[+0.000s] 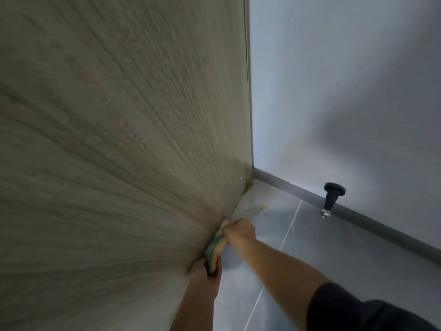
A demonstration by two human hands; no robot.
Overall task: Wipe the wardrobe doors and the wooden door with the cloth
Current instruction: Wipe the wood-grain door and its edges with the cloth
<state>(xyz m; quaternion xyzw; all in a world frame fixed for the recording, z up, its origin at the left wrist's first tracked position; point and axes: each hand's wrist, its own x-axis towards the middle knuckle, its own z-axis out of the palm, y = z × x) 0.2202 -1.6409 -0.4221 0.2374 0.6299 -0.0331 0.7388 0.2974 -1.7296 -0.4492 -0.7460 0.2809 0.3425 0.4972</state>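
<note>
Cloth (215, 246) partly hidden by right hand (239, 231)

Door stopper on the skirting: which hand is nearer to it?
Right. The right hand grips the cloth left of and below the stopper; the left hand grips it lower and farther off.

Hands: two, left hand (203, 273), right hand (240, 231). Cloth (216, 247): one. Panel (107, 139): one. Doorstop (332, 198): one. Skirting (298, 188): one. Sleeve (358, 311): one. Floor tiles (334, 247): at least two.
</note>
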